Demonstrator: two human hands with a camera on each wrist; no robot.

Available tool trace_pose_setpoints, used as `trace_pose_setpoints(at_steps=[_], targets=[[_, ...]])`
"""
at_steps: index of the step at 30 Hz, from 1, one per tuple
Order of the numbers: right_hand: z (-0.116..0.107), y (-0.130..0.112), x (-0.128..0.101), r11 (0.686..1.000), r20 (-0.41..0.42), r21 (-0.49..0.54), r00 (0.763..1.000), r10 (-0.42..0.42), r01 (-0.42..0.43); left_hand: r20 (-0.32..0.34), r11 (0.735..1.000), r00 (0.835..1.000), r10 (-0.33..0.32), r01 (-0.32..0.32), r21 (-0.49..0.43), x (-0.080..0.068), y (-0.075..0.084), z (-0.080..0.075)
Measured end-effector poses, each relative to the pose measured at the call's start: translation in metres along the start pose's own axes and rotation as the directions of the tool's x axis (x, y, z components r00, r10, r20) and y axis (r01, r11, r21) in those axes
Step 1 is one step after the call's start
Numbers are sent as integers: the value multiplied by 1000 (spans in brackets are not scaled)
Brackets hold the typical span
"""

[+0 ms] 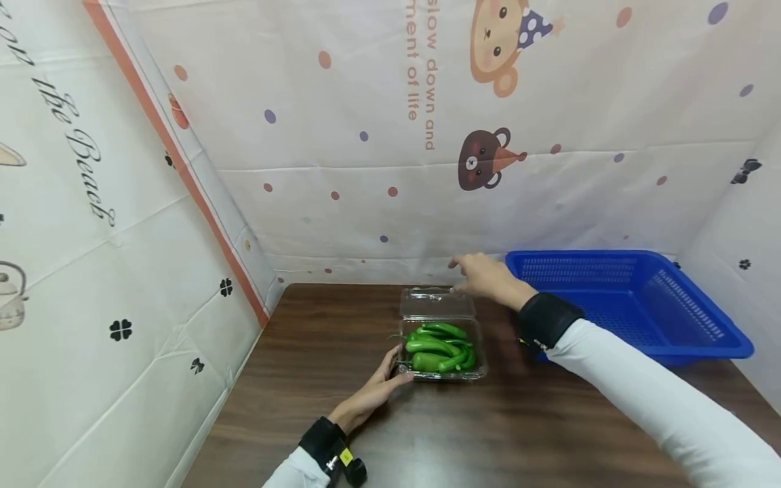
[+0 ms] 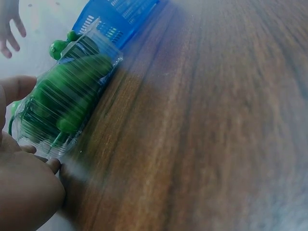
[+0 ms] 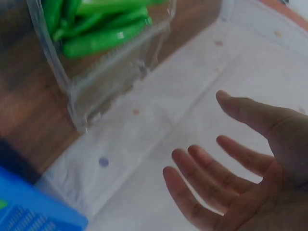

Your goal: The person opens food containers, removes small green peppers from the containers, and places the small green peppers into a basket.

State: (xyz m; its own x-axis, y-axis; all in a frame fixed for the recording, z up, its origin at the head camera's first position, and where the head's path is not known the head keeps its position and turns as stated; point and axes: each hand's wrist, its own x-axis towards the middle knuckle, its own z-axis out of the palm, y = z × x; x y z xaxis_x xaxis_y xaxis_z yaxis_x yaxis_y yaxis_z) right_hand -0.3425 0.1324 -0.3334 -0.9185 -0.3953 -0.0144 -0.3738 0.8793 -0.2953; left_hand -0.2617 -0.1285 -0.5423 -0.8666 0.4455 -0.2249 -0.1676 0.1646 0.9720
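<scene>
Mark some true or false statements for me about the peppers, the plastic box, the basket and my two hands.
1. The green peppers lie inside the clear plastic box. True.
2. The lid is closed over the peppers. False: the lid stands open on the far side of the box.
3. The left hand is at the near left corner of the box. True.
4. The right hand is holding a pepper. False: the right hand holds nothing.
5. In the head view, the basket is left of the box. False: the blue basket is to its right.
</scene>
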Motion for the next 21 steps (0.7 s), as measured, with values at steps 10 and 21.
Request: trace_pose_setpoints(at_steps=[10, 21], targets=[[71, -10, -10, 991, 159, 37, 978, -133, 128, 9, 1000, 1000, -14, 14, -2, 3, -2, 5], [109, -24, -21, 968, 147, 47, 956, -252, 248, 9, 1000, 1000, -6, 6, -15, 3, 0, 1]])
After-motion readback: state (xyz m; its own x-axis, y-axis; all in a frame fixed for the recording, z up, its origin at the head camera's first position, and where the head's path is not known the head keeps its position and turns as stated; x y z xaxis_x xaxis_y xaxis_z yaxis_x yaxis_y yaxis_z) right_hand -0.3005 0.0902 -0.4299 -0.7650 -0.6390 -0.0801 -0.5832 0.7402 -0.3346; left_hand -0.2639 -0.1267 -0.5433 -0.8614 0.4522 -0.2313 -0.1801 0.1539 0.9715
